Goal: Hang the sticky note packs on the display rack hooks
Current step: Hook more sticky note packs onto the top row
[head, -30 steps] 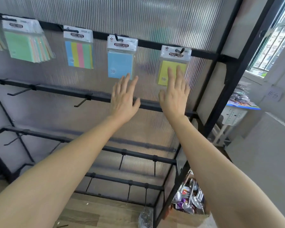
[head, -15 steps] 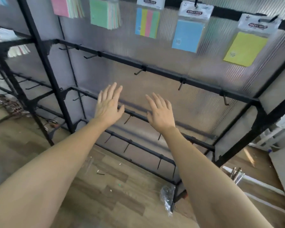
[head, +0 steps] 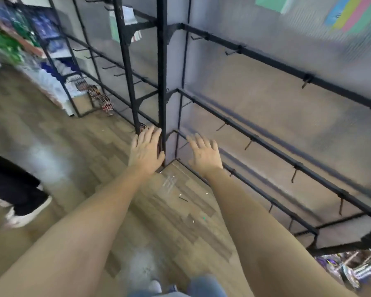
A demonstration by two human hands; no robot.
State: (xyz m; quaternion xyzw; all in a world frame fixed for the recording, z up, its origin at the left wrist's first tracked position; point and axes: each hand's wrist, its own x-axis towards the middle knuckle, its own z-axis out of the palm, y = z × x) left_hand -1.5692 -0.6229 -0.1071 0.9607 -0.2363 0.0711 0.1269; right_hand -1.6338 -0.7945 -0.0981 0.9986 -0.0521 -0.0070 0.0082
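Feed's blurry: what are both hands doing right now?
Left hand: open, holding nothing.
Right hand: open, holding nothing.

black display rack [head: 162, 71], hooks [head: 306, 81] along rails; striped sticky note pack [head: 351, 13] hangs top right.

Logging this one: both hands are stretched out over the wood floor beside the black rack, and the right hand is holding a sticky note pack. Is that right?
Not quite. In the head view the right hand is empty, fingers spread; it holds no pack. The rest stands: it and the left hand are stretched out over the wood floor beside the black rack.
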